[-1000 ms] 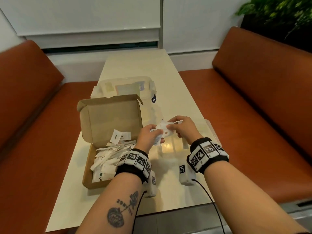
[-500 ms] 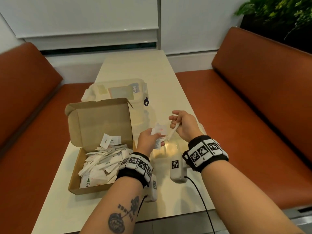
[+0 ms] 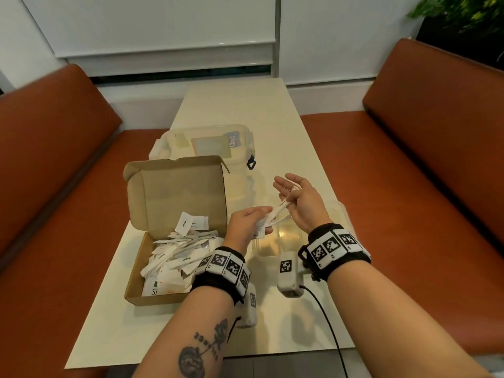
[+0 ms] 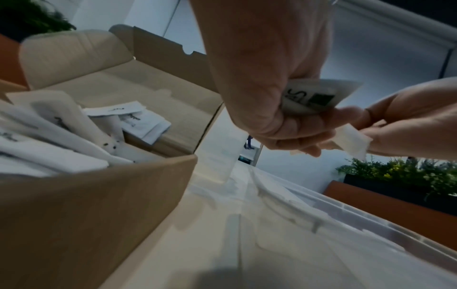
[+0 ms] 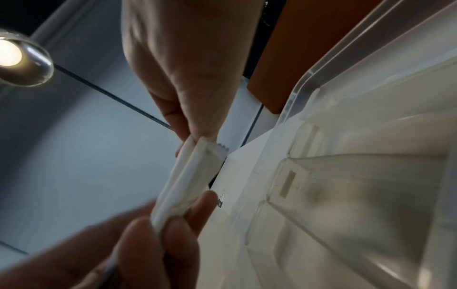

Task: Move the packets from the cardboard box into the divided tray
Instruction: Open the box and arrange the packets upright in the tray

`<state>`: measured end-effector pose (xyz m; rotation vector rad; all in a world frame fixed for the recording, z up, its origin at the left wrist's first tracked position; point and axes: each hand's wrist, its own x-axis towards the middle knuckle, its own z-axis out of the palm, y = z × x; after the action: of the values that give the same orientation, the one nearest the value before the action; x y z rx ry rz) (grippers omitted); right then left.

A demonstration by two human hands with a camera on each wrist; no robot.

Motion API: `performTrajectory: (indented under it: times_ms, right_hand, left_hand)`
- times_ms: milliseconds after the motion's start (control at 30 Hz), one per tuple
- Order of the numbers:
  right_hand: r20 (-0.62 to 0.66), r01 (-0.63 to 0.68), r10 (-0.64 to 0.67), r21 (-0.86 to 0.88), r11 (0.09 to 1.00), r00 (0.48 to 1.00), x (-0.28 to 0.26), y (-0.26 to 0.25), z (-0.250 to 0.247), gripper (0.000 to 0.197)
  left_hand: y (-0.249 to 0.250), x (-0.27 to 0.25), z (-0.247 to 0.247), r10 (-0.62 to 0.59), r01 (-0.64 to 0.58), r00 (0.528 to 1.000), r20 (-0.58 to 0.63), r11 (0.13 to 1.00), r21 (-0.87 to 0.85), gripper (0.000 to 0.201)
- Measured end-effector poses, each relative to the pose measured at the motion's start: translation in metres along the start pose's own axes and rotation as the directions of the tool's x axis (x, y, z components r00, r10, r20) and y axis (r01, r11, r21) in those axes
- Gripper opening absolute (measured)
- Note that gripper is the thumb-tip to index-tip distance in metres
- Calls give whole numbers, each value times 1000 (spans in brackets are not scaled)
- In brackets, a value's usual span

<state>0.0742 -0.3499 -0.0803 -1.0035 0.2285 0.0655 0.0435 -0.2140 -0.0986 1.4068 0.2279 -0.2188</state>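
Note:
The open cardboard box (image 3: 174,293) sits at the table's left, with several white packets (image 3: 177,257) heaped inside it. My left hand (image 3: 261,222) hovers right of the box and grips a small bundle of packets (image 4: 314,97). My right hand (image 3: 289,192) pinches the upper end of two white stick packets (image 5: 188,176), while left fingers (image 5: 153,244) hold their lower end. Both hands hang above the clear divided tray (image 3: 289,238), whose compartments (image 5: 346,176) look bare where visible.
A clear lidded plastic container (image 3: 212,143) stands behind the box's raised lid (image 3: 180,192). Orange benches (image 3: 422,173) flank the narrow cream table (image 3: 245,105). A cable (image 3: 332,331) trails off the near table edge. A plant (image 3: 463,12) stands at far right.
The hands were close together on the bundle; the right hand has since lifted up and away, drawing stick packets out of the left hand's bundle. My head view has shifted slightly.

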Motion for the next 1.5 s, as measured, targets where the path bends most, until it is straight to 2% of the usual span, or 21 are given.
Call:
performTrajectory:
  times_ms: [100,167,267,400,533,633,900,1033,1133,1233,1333,1400,1500]
  right_hand:
    - [43,12,-8,-104,995,999,2,1,-1,55]
    - [58,13,2,-259,966,998,2,0,-3,44]
    - [86,24,31,-575,818,996,3,-4,-13,24]
    - [118,-45,197,-743,668,973,5,-8,-27,10]
    - [91,-199,371,-713,673,924,6,-10,-32,7]
    - [92,-223,428,-745,628,899,4,-9,-34,7]
    - [94,-212,306,-530,821,947,0,-10,-38,4]
    - [10,-122,137,-398,909,990,0,-12,-38,10]
    - [-8,-54,55,-378,924,998,1,-7,-34,22]
    - [12,-82,96,-432,898,995,1,3,-20,29]
    - [61,-157,185,-315,936,981,1,9,-7,19]
    - [93,-180,209,-255,950,973,1,11,-4,21]
    - [74,-154,184,-302,941,980,2,12,-2,21]
  left_hand:
    - [-2,1,-2,13,-14,1000,19,998,60,19]
    - [-2,3,-4,22,-24,1000,22,995,93,17]
    - [2,7,-6,18,-18,1000,2,990,141,14]
    - [2,10,-9,8,-11,1000,13,978,206,7]
    - [0,11,-10,-2,-6,999,47,983,185,7]
    - [0,13,-11,9,-19,998,61,986,163,8]
    - [6,17,-7,75,-77,997,22,995,63,12]
    - [6,18,-15,88,-88,995,-48,996,3,11]
    - [5,15,-16,74,-75,997,14,997,10,14]
    - [6,13,-14,56,-67,992,116,993,95,12]
    - [8,14,-13,55,-83,981,188,986,146,11]
    - [11,15,-15,47,-88,977,206,977,194,10]
    - [14,15,-18,30,-84,976,215,965,248,9]
